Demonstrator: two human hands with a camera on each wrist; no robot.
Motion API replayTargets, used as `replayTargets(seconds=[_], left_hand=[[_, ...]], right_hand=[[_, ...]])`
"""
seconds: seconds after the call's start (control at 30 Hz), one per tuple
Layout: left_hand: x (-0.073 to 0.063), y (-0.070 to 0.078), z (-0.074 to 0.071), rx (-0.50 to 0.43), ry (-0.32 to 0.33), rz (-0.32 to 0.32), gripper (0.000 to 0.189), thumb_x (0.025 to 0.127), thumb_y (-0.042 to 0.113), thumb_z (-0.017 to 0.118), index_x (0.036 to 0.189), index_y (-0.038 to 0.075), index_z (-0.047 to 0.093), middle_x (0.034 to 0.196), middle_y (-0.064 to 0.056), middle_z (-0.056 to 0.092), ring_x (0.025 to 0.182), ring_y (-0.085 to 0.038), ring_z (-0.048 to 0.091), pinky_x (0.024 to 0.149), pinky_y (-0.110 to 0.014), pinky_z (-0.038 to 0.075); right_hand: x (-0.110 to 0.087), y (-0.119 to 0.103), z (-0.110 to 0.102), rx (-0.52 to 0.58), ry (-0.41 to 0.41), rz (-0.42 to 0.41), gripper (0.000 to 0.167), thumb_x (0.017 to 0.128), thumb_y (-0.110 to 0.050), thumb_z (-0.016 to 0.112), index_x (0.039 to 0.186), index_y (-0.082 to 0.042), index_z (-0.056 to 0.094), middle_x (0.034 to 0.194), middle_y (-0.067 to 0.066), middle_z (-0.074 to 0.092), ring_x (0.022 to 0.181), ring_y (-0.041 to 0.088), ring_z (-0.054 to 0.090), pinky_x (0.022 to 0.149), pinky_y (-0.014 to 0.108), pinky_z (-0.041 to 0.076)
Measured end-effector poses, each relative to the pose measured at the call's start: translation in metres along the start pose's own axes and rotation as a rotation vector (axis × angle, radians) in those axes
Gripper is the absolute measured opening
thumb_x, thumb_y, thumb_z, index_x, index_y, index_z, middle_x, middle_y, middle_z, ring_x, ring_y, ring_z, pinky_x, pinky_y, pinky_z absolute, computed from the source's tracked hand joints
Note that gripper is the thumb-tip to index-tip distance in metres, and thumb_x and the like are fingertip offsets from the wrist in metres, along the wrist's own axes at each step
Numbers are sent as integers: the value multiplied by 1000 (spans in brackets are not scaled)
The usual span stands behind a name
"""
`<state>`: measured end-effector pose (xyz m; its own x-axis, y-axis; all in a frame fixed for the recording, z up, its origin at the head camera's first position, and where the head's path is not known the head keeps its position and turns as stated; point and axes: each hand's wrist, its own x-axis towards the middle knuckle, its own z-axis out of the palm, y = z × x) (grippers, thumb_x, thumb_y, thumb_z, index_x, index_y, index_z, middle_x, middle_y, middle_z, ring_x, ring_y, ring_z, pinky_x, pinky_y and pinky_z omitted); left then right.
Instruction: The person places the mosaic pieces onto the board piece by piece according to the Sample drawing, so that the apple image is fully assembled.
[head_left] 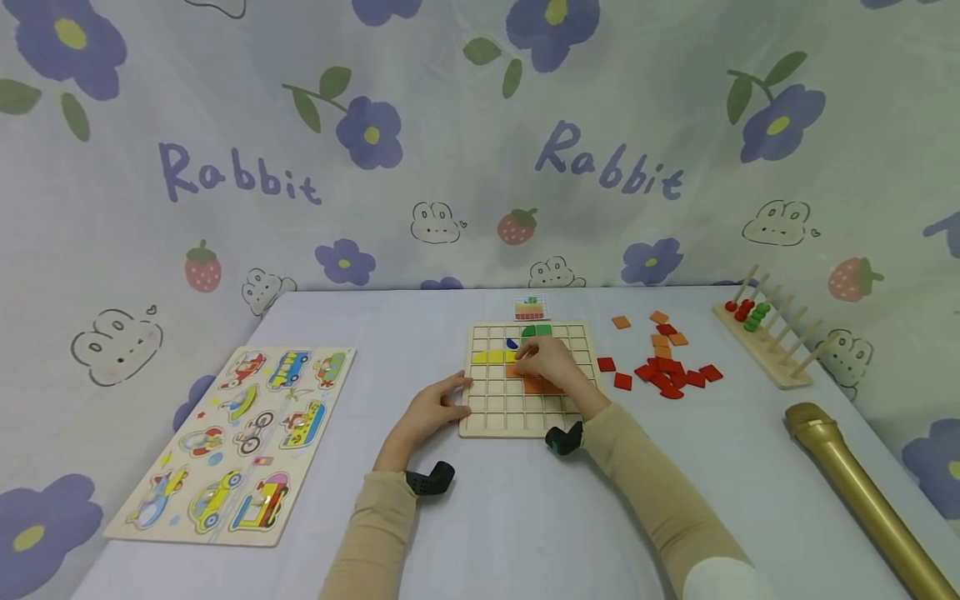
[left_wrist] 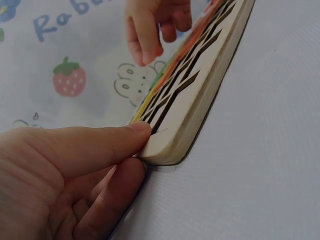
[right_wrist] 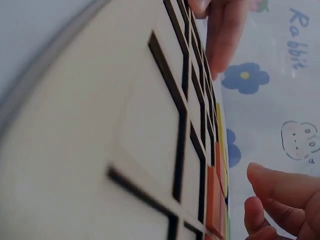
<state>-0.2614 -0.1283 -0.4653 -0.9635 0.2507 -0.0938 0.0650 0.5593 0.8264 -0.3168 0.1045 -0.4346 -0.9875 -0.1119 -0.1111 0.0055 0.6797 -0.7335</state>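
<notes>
A wooden grid board [head_left: 501, 423] lies on the table, its square cells partly filled. It bears a row of yellow squares [head_left: 491, 357], orange squares [head_left: 532, 386], green pieces [head_left: 544, 330] and a small dark blue piece [head_left: 512, 343] with a curved side. My left hand [head_left: 429, 412] grips the board's left edge, thumb [left_wrist: 110, 145] on top and a finger against the side. Above the filled cells hovers my right hand [head_left: 551, 365]. Its fingers [right_wrist: 285, 190] are loosely bent, with a gap to the thumb and nothing seen between them. Part of the board is hidden beneath it.
Behind the board lies a small picture card [head_left: 531, 307]. Loose red squares [head_left: 663, 379] and orange squares [head_left: 621, 322] are scattered to the right, near a peg stand with beads [head_left: 772, 342] and a gold microphone [head_left: 847, 467]. A vehicle puzzle board [head_left: 217, 400] lies left.
</notes>
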Motion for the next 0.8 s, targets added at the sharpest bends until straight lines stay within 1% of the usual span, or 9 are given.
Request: replayTargets(seconds=[0.1, 0.17, 0.23, 0.27, 0.37, 0.43, 0.53, 0.67, 0.8], left_hand=[[-2, 0, 0, -3, 1, 36, 50, 79, 16, 72, 128, 14, 57, 144, -1, 40, 65, -13, 44, 59, -24, 37], [-3, 0, -1, 5, 2, 64, 50, 80, 17, 71, 127, 12, 57, 143, -2, 41, 65, -12, 44, 58, -24, 37], [-3, 0, -1, 3, 5, 77, 50, 80, 17, 71, 127, 12, 57, 143, -3, 42, 64, -12, 44, 58, -24, 37], [-3, -1, -1, 4, 5, 69, 50, 80, 17, 71, 127, 12, 57, 143, -2, 42, 64, -12, 44, 58, -24, 37], [-1, -1, 0, 2, 3, 36, 50, 79, 16, 71, 127, 14, 57, 144, 1, 41, 65, -13, 44, 59, -24, 37], [1, -2, 0, 8, 0, 25, 50, 80, 15, 71, 127, 14, 57, 144, 1, 41, 65, -14, 44, 59, -25, 37], [3, -3, 0, 12, -1, 12, 50, 80, 15, 72, 127, 15, 57, 144, 2, 40, 65, -14, 44, 58, -25, 37], [4, -3, 0, 20, 4, 12, 50, 79, 16, 72, 127, 16, 57, 144, 3, 41, 64, -14, 44, 57, -25, 36], [3, -3, 1, 22, 2, 20, 50, 79, 16, 72, 127, 15, 57, 144, 2, 41, 64, -14, 43, 57, -25, 36]], right_hand=[[-3, 6, -13, 93, 20, -8, 17, 80, -20, 71, 93, -10, 67, 93, 8, 61, 82, 23, 52, 70, 33, 43], [-4, 13, -27, 114, 50, -17, 17, 82, -19, 69, 95, -8, 67, 95, 9, 61, 85, 24, 52, 73, 34, 43], [-7, 20, -42, 130, 77, -11, 20, 84, -18, 67, 98, -5, 66, 97, 12, 60, 90, 26, 52, 77, 37, 43], [-9, 25, -50, 148, 85, -13, 22, 85, -17, 66, 101, -2, 65, 99, 15, 60, 93, 29, 52, 80, 39, 43], [-14, 43, -73, 193, 123, 40, 28, 86, -17, 64, 108, 0, 62, 107, 19, 57, 100, 32, 50, 88, 44, 40], [-17, 57, -87, 233, 141, 80, 32, 88, -17, 62, 114, 2, 59, 116, 20, 54, 106, 33, 47, 91, 44, 38], [-21, 79, -105, 240, 179, 156, 37, 89, -20, 60, 120, 0, 56, 120, 19, 51, 105, 31, 45, 85, 38, 38], [-28, 105, -124, 281, 228, 252, 41, 90, -22, 60, 125, -2, 52, 115, 13, 50, 94, 24, 47, 75, 31, 39], [-38, 123, -137, 333, 260, 331, 45, 90, -25, 59, 128, -3, 51, 116, 11, 51, 92, 20, 48, 75, 29, 39]])
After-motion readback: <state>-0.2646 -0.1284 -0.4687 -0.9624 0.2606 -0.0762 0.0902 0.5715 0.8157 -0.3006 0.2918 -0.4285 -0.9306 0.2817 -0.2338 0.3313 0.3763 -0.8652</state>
